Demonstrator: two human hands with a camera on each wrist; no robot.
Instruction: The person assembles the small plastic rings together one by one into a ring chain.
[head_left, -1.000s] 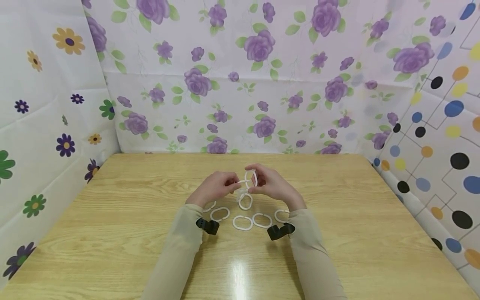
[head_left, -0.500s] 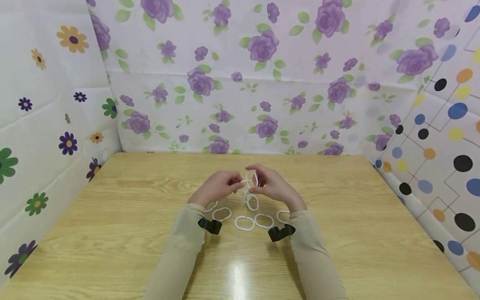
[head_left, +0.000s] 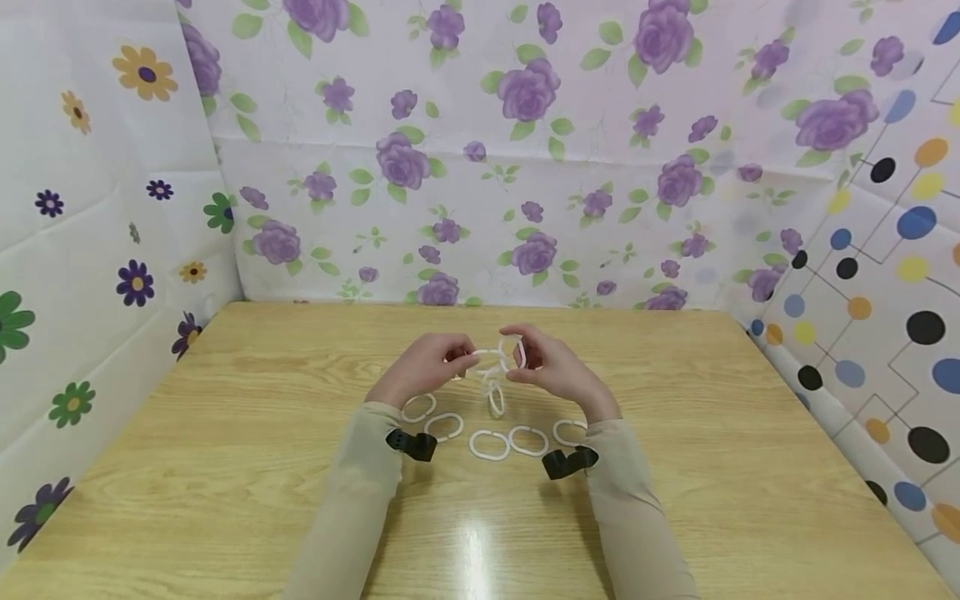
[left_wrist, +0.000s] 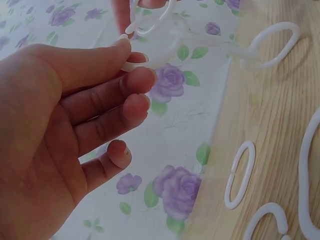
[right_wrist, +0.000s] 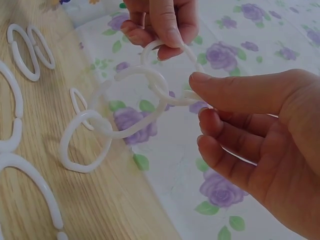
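Note:
My left hand (head_left: 423,368) pinches a white plastic chain link (head_left: 488,351) between thumb and fingertips. My right hand (head_left: 557,367) holds another white link (head_left: 522,354) upright between its thumb and fingers. Between the hands the links hook together, and a further open-gapped link (right_wrist: 132,131) joins them in the right wrist view. From that one a lower link (right_wrist: 62,150) dangles above the table. In the left wrist view part of the chain (left_wrist: 220,42) is blurred, and fingertips cover parts of the held links.
Several loose white links lie on the wooden table (head_left: 247,467): one (head_left: 434,403) near my left wrist, a pair (head_left: 490,459) in the middle front, one (head_left: 567,422) by my right wrist. Flowered and dotted cloths (head_left: 465,150) wall the back and sides.
My hands have drawn slightly apart, so more of the link in my left hand shows. The dangling link has swung and turned narrower to the head view. Loose links lie as before.

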